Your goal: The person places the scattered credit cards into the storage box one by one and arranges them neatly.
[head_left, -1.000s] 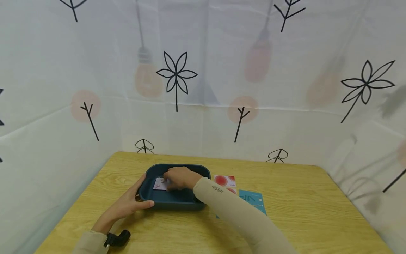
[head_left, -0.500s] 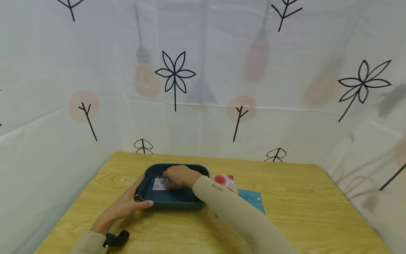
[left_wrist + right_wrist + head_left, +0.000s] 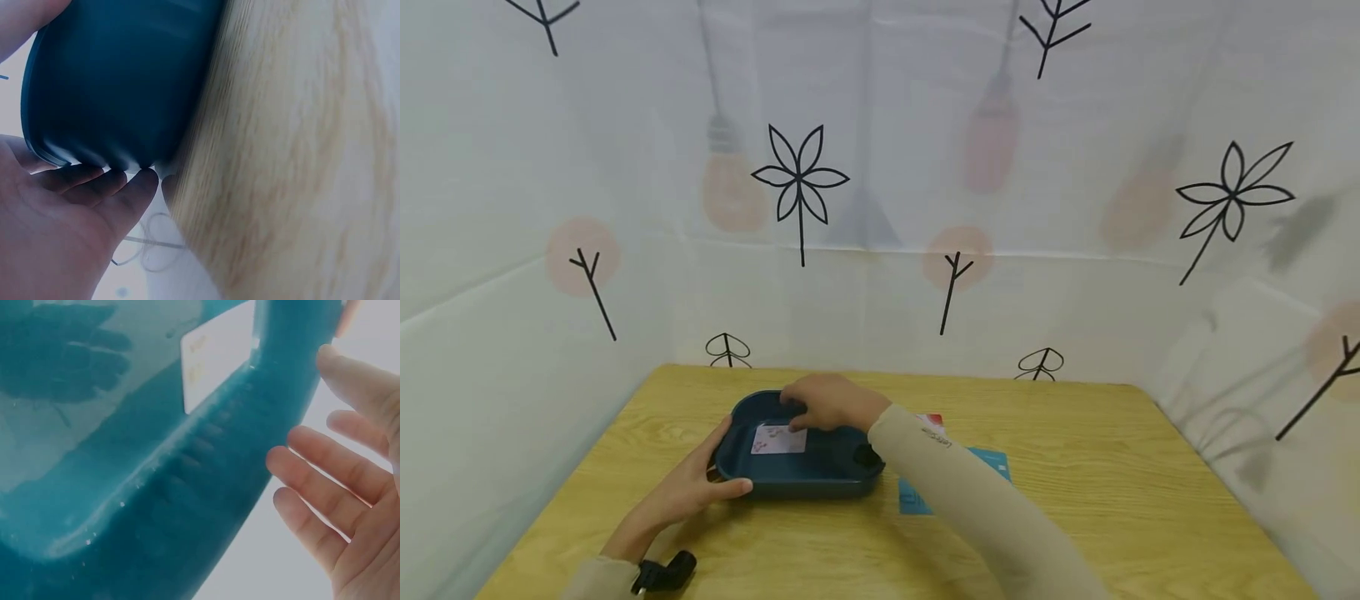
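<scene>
A dark blue-green tray [image 3: 812, 489] stands on the table. One white card with small pink marks [image 3: 778, 440] lies flat on its floor, towards the left end. My left hand [image 3: 677, 487] holds the tray's left end, thumb at the front and fingertips [image 3: 147, 174] against the outer wall. Over the back part of the tray is my right hand [image 3: 835, 402], fingers loosely extended and nothing in them. In the right wrist view its fingers [image 3: 325, 487] stand apart from the card [image 3: 219, 356].
Right of the tray, a red and white card [image 3: 932, 422] and blue cards [image 3: 913, 498] lie on the wooden table [image 3: 1075, 467], partly hidden by my right sleeve [image 3: 955, 475]. A patterned white cloth [image 3: 880, 292] hangs behind the table.
My right hand has let go of the white card and risen towards the tray's back rim. The card stays on the tray floor. My left hand keeps its hold.
</scene>
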Demonstrator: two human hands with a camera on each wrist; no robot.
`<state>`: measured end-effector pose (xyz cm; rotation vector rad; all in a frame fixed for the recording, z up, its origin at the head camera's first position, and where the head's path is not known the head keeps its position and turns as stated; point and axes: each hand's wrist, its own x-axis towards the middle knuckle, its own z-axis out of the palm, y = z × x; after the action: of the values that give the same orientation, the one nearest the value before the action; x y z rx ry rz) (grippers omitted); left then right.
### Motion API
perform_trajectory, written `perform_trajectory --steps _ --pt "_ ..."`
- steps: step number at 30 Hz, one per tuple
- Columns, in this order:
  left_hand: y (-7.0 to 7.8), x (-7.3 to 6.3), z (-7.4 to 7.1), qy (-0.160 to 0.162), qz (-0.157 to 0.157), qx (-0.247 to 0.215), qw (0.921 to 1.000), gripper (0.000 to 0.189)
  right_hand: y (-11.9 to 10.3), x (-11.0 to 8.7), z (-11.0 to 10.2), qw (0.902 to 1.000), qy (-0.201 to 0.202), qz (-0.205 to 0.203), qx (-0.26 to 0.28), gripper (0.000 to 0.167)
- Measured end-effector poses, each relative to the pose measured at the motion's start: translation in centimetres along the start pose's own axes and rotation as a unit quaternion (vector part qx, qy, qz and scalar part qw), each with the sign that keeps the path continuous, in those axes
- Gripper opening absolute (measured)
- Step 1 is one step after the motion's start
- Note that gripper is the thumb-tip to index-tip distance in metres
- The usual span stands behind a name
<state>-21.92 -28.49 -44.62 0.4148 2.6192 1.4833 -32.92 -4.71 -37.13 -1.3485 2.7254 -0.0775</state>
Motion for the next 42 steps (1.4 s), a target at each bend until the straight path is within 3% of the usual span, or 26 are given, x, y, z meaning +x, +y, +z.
perform_trajectory --steps 12,24,30,42 --pt "0.0 0.1 0.2 0.004 -0.014 -0.007 0.9999 0.103 1.1 -4.0 -1.1 0.9984 0.048 -0.01 0.029 0.049" --pt "0.0 0.0 0.5 -0.006 -0.005 -0.042 0.9991 0.103 2.6 -7.9 -0.1 0.9964 0.076 0.0 0.036 0.052" --pt "0.1 0.1 0.3 0.005 0.001 -0.021 0.9998 0.104 3.2 -9.8 0.6 0.9945 0.096 0.006 0.041 0.052" --pt "-0.1 0.0 0.2 0.008 -0.008 -0.015 0.9998 0.106 4.0 -13.5 2.2 0.9774 0.17 0.021 0.124 0.051"
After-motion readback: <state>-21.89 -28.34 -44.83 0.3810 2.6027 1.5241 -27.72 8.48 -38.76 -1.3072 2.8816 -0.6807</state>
